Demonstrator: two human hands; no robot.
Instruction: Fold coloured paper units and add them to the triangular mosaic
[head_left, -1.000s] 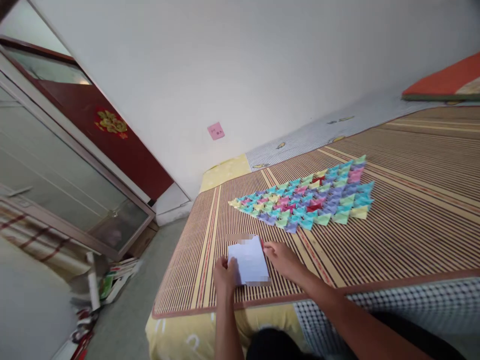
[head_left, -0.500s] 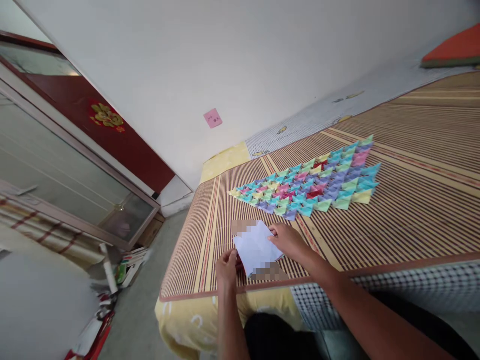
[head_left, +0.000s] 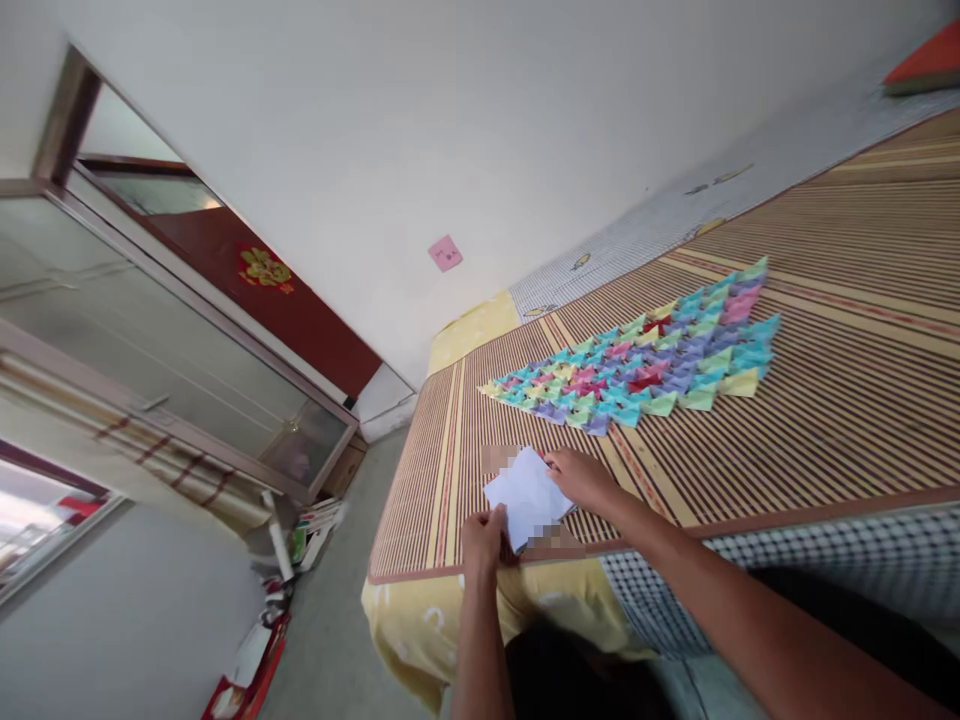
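Note:
White paper sheets (head_left: 529,492), partly blurred out at the top and bottom, lie between my hands above the striped mat (head_left: 450,480). My left hand (head_left: 484,538) pinches their left edge, thumb on top. At the upper right edge my right hand (head_left: 581,478) grips the paper with its fingers closed. Whether all the layers are loose or joined cannot be made out. Beyond the hands, folded paper pieces (head_left: 645,365) in many colours stand in close rows, forming a long triangle that narrows to the left.
The mat covers a bed with a yellow cloth (head_left: 420,630) hanging over its near edge. A pink note (head_left: 445,253) is stuck to the wall. Left of the bed are a glass sliding door (head_left: 225,380) and piled items (head_left: 315,530) on the floor. An orange cushion (head_left: 926,60) lies far right.
The view has swung left, so the bed and rows of folded paper appear shifted right. My left hand's thumb has come further over the paper's left edge; my right hand keeps its grip.

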